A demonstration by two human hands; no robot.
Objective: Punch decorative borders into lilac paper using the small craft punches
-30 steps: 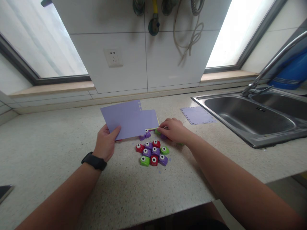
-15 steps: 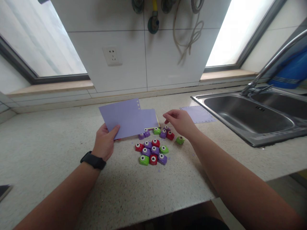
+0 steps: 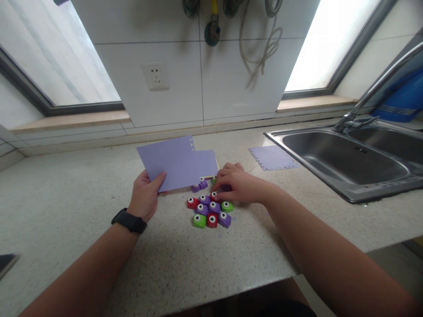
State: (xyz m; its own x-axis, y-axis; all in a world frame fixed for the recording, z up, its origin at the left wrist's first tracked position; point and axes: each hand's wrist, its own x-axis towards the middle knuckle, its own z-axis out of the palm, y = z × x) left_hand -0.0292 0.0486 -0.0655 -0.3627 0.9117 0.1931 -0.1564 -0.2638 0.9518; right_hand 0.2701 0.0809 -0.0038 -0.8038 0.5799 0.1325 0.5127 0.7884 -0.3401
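Lilac sheet: we find it held behind and to the left of the punch cluster, which serves as our landmark. Proceeding from left to right, we record a black watch on the left wrist, well left of the cluster. Left hand, nearer the cluster, has its grip clamped on the sheet's lower left edge, thumb on top. The sheet's right edge shows a few punched holes near its upper corner. Directly behind the cluster lies a lilac pad, partly covered by the sheet; two purple punches sit between pad and cluster. We count nine pieces in the cluster itself, red, purple and green, with round white tops. Right hand is at the cluster's back right, thumb and fingertips at its rear red punch; whether that grip is closed we cannot tell. Right of the cluster and farther back, a hole-edged sheet lies flat on the counter. Farthest right of it, we note the steel sink.
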